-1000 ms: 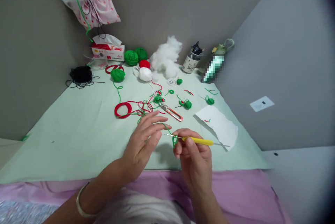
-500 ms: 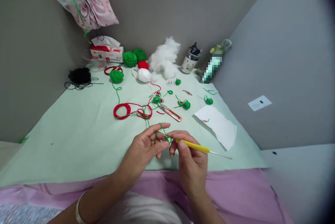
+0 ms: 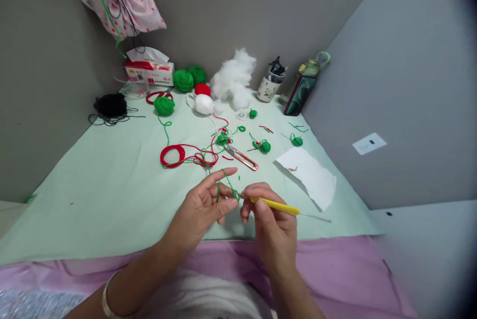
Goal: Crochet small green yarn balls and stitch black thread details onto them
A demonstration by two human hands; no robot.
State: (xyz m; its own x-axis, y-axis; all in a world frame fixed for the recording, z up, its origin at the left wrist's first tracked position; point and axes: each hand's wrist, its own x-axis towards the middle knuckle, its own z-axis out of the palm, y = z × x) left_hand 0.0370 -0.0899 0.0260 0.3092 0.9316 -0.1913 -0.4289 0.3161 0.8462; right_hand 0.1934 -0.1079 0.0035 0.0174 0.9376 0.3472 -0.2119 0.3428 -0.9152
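Note:
My left hand (image 3: pixel 203 203) pinches a small loop of green yarn (image 3: pixel 235 194) between thumb and middle finger. Its index finger is stretched out, with a strand of the same yarn running over it. In my right hand (image 3: pixel 274 222) is a crochet hook (image 3: pixel 278 205) with a yellow handle, gripped like a pen. The hook's thin metal tip reaches left into the green loop, close to my left fingertips. Another metal tip sticks out to the right of the handle. Just beyond my hands lie orange-handled thread snips (image 3: pixel 244 158) and a tangle of red yarn (image 3: pixel 172 156).
Farther back are green yarn balls (image 3: pixel 164 106), a white yarn ball (image 3: pixel 204 104), white stuffing (image 3: pixel 234 80), a tissue box (image 3: pixel 156 73), a pen cup (image 3: pixel 269 86) and a phone (image 3: pixel 300 95) leaning on a bottle. Small green crocheted pieces (image 3: pixel 265 146) and white paper (image 3: pixel 308 178) lie right of centre.
The hook has slid slightly to the right relative to my left hand, and the green loop now sits around its tip. My left hand has shifted a little left. The view has tilted slightly.

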